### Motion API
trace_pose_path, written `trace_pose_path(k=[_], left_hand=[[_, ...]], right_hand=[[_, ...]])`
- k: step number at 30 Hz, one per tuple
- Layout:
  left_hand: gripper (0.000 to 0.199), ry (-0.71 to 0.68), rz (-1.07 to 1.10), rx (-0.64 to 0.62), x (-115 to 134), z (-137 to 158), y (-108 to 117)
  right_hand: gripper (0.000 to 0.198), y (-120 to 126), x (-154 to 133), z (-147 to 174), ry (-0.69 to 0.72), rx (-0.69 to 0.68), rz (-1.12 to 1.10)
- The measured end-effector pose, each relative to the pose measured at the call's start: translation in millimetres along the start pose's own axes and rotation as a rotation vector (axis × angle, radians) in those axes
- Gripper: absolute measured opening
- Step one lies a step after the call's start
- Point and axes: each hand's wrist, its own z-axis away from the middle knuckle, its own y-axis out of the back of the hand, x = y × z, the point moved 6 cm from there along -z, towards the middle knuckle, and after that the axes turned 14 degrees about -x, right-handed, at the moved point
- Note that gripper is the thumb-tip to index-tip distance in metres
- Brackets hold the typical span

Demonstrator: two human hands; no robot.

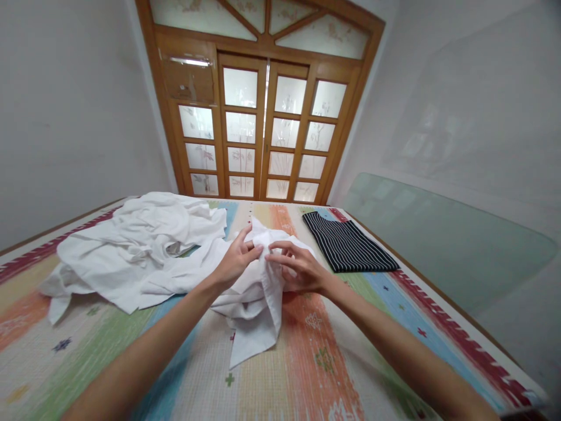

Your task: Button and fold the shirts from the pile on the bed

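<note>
A crumpled white garment, by its look a shirt [258, 310], is bunched in the middle of the striped bed cover, one pointed end spread towards me. My left hand [240, 257] pinches its raised fabric between thumb and fingers. On the other side of the same fold, my right hand [302, 266] grips the cloth with bent fingers, the fingertips close to the left thumb. What lies under the fingers is partly hidden. More white cloth [144, 251] is heaped to the left; folds run from it to the held part, and I cannot tell whether it is one piece.
A folded black garment with white stripes [350, 242] lies flat at the right. The colourful striped cover [188, 374] spreads beneath everything. A pale green headboard-like panel [447, 234] leans by the right wall. Wooden doors with glass panes [267, 128] stand beyond the far edge.
</note>
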Motion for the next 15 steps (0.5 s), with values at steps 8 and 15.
trace_pose_path(k=[8,15], left_hand=[[0.085,0.037,0.183,0.190,-12.7,-8.3,11.5],[0.110,0.070,-0.046,0.041,-24.1,4.6,-12.5]], right_hand=[[0.065,14.5,24.0,-11.4,-0.095,-0.180,-0.033],[0.046,-16.5,63.4,-2.8,-0.286,-0.117,-0.494]])
